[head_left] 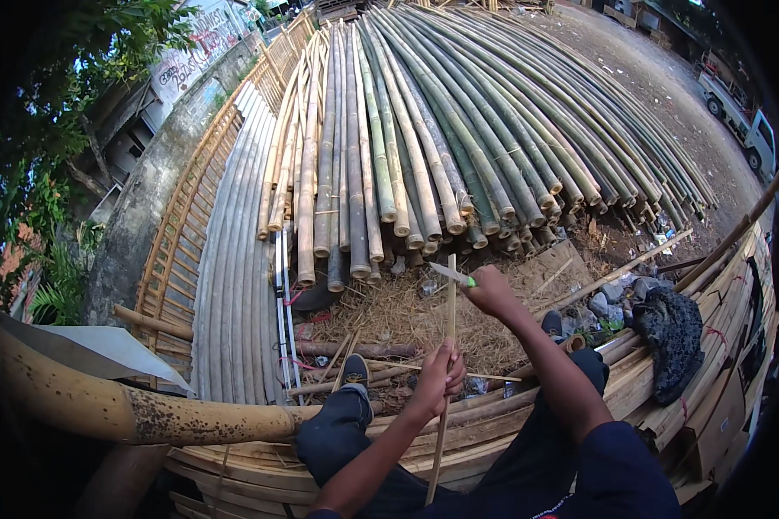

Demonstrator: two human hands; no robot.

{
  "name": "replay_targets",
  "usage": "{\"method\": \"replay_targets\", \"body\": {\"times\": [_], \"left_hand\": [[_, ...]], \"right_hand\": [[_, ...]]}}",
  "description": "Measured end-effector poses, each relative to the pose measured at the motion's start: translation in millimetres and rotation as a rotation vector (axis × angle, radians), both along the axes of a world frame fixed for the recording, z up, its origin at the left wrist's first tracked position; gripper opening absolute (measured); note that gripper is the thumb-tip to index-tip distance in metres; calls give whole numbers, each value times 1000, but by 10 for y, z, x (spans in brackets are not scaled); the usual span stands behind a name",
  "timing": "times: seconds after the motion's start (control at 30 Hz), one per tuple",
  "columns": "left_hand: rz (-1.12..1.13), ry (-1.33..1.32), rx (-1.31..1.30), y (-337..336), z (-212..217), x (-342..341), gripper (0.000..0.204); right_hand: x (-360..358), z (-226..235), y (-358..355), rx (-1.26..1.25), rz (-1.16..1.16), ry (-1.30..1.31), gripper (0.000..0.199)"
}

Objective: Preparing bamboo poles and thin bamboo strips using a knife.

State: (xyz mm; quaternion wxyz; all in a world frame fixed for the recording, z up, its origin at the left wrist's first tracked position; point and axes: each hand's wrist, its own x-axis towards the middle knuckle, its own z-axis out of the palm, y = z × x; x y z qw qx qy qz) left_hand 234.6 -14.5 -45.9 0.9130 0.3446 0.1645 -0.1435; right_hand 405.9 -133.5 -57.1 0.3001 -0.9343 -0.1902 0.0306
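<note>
The left hand (437, 379) is closed around a pale bamboo strip (451, 316), which stands nearly upright, slightly tilted, between the person's legs (333, 437). The right hand (491, 292) is wrapped around the grip of a green-handled knife (463, 278), whose blade crosses the strip near its upper end, while beyond both hands lies a broad stack of green and tan bamboo poles (446, 147)
</note>
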Motion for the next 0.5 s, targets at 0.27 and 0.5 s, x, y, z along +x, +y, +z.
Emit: {"method": "replay_targets", "body": {"times": [0.27,0.5], "left_hand": [[-333,-94,-59,-407,200,-354,31],[-200,30,-250,166,-109,-19,38]], "right_hand": [[415,-83,-425,74,-432,26,28],[211,403,-330,253,-270,67,35]]}}
